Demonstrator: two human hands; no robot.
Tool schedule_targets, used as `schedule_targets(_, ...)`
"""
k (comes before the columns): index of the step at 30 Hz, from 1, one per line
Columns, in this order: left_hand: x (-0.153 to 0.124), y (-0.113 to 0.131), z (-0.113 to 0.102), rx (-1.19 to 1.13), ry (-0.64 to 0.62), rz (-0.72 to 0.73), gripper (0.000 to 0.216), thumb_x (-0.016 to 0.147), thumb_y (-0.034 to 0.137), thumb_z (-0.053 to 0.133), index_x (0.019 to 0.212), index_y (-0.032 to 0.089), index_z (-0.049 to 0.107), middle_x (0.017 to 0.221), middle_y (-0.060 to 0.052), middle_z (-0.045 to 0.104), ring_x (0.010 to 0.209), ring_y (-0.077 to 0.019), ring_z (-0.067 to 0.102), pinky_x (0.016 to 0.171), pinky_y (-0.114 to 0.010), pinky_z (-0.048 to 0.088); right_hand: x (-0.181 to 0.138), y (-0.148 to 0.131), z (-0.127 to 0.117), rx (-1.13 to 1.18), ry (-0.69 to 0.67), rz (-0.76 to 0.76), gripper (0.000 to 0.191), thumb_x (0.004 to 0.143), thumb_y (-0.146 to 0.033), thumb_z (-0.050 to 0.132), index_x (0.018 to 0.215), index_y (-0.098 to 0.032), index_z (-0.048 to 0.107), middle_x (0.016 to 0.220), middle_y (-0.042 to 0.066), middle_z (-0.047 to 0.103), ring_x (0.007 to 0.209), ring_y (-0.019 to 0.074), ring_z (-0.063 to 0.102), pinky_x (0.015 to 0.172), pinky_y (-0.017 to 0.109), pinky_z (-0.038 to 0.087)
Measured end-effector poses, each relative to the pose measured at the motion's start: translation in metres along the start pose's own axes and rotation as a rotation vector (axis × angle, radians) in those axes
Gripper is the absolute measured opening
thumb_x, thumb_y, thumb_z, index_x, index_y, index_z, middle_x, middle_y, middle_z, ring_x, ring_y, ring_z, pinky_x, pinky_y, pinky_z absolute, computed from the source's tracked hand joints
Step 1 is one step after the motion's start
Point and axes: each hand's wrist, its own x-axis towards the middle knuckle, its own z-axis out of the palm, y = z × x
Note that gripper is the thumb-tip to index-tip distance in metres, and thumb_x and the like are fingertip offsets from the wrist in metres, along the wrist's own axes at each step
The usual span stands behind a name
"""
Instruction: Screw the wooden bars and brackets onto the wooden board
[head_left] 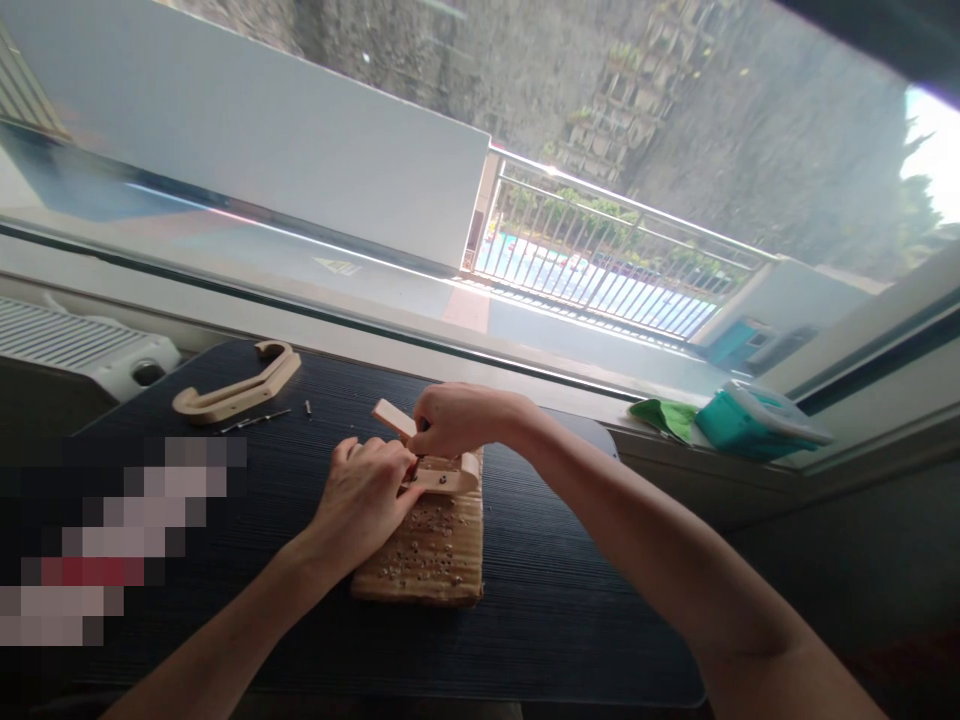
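A pale wooden piece [442, 480] with a rounded end and small dark holes lies on a corrugated cardboard block [420, 560]. My left hand [367, 485] is closed over the wood's left part and presses it against the block. Just above and to the right, my right hand [457, 422] is a fist, thumb side toward the wood. A bit of something dark shows at its fingers, but most of it is hidden. Between the hands and the window, a straight wooden end [394, 418] sticks out. Many small holes and light crumbs dot the cardboard.
On the black table [555, 600], a curved wooden frame [247, 390] lies at the back left, near a thin metal tool [259, 419] and a small pin [307, 408]. A teal box [754, 420] and green cloth [667, 418] sit on the windowsill. A radiator [82, 345] stands left.
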Motion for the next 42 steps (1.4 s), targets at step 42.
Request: schedule_targets(42,0.001,-0.001,0.003,0.035,-0.02,0.011,0.009,0.077,0.029,0.059,0.08,0.022,0.063,0.084,-0.003,0.066,0.09,-0.0251,0.057,0.092,-0.047,0.03,-0.019,-0.006,-0.005,-0.083,0.056,-0.031,0.028,0.085,-0.028,0.045,0.097,-0.015,0.067,0.093,0.009,0.07,0.076,0.0176,0.059,0.052,0.025,0.031)
